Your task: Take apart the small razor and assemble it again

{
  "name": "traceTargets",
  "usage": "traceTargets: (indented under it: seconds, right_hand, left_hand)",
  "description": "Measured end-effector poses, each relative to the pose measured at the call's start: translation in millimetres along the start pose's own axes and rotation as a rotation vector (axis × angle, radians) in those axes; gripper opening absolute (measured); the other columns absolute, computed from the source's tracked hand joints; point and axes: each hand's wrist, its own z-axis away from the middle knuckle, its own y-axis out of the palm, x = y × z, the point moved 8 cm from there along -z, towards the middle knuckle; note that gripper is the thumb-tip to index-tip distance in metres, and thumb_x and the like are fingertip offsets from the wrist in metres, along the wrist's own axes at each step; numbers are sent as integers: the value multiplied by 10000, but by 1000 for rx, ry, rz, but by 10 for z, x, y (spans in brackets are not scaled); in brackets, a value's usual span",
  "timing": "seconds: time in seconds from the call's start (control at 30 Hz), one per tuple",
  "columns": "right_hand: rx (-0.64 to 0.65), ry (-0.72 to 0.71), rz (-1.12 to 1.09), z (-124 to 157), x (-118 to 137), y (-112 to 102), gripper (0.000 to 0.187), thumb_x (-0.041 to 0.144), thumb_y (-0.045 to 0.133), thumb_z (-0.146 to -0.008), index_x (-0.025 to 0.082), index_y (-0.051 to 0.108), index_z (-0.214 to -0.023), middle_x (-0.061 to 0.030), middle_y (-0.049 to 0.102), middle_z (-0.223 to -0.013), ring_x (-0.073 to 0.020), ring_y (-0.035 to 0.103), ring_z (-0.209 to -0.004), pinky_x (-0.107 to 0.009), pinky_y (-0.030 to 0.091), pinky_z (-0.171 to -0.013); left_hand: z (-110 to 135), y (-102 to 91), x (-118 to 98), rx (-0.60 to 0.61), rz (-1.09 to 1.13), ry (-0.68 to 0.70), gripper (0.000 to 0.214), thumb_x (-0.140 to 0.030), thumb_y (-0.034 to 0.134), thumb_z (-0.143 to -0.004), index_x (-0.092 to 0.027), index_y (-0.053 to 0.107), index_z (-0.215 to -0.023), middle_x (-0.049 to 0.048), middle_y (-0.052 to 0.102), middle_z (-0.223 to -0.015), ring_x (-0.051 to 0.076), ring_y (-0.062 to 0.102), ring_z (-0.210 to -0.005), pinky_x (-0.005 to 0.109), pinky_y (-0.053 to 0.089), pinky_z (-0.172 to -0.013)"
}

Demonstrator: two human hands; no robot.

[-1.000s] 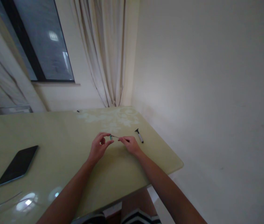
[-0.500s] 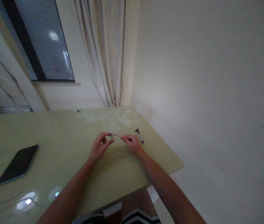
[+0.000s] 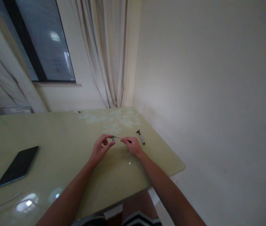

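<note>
Out over the table, my left hand point(image 3: 100, 147) pinches a small greenish rectangular piece point(image 3: 113, 138) upright between thumb and forefinger. Its exact kind is too small to make out. Just to the right, my right hand point(image 3: 132, 145) is closed on a thin, light-coloured stick point(image 3: 117, 137). The stick's far tip points left and meets the upper end of the piece, or comes very near it. Fingers hide the rest of the stick. Beyond my right hand lies a razor point(image 3: 140, 137) with a black head and a grey and black handle.
The glossy yellow-green table point(image 3: 60, 135) ends at a wall point(image 3: 205, 94) on the right. A dark tablet point(image 3: 18, 166) lies at left, with a pale cable point(image 3: 1, 205) nearer me. A tiny dark object point(image 3: 79, 112) sits by the back edge, below curtains point(image 3: 107, 56).
The stick's tip has shifted slightly toward the top of the greenish piece. A small bright spot now shows on the table below my right hand. Both hands have barely moved.
</note>
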Motion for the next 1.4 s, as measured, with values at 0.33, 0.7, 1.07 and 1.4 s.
traceTargets:
  seconds: [0.33, 0.7, 1.07, 1.4]
  right_hand:
    - [-50, -13, 34, 14, 68, -64, 559, 630, 507, -993, 185, 842, -955, -18, 664, -662, -143, 553, -620, -249, 316, -576]
    - [23, -31, 46, 22, 87, 2, 526, 622, 534, -988, 202, 849, -970, -17, 695, -670, -143, 566, -617, -252, 312, -575]
    - [12, -34, 86, 34, 116, -13, 561, 645, 501, -999, 204, 846, -965, -21, 711, -685, -142, 580, -625, -251, 321, -584]
    - [-61, -9, 165, 32, 135, -79, 546, 632, 481, -1014, 230, 848, -975, -33, 746, -726, -157, 609, -648, -259, 331, -594]
  left_hand:
    - [-8, -12, -2, 8, -10, -3, 319, -469, 779, -807, -219, 754, -1003, 11, 680, -852, 128, 528, -641, 257, 473, -635]
    - [0, -16, 13, -6, -12, -11, 309, -469, 781, -806, -226, 754, -995, 9, 676, -848, 127, 524, -628, 250, 456, -600]
    - [-7, -34, -5, 1, -30, -7, 296, -440, 785, -800, -228, 751, -1004, -4, 645, -811, 131, 512, -635, 254, 462, -629]
    - [-2, -25, 8, 0, -35, -4, 329, -482, 782, -802, -229, 754, -1010, -10, 621, -777, 135, 512, -636, 261, 460, -634]
